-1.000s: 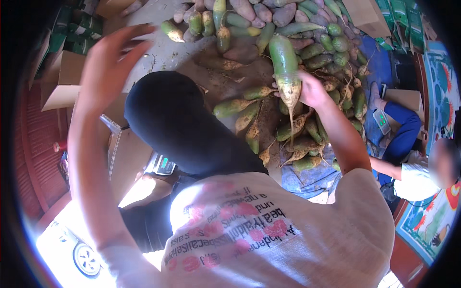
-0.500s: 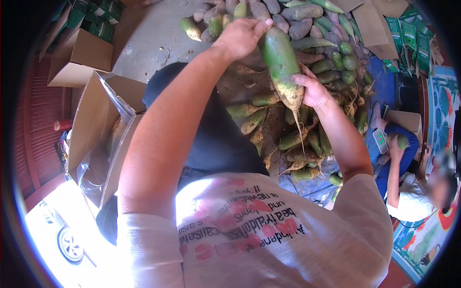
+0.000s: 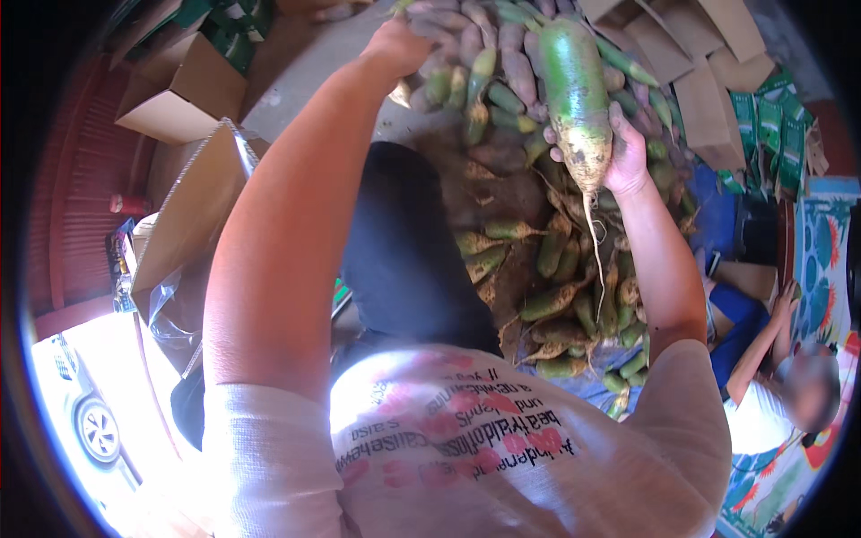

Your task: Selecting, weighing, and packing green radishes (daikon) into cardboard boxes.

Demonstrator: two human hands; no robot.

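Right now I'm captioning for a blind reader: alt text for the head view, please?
The right hand holds a large, pale-tipped green radish; the left hand is at the far edge of piled green and purplish root vegetables. Brown cardboard boxes stand at left.

Large green radish (image 3: 576,81), near upright, pale dirt-specked lower end, long thin root dangling; in right grip (image 3: 629,157).

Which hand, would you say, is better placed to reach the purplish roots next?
Probably the left hand: it is extended near the purplish roots, while the right hand holds the large green radish. Whether the left grips anything is unclear.
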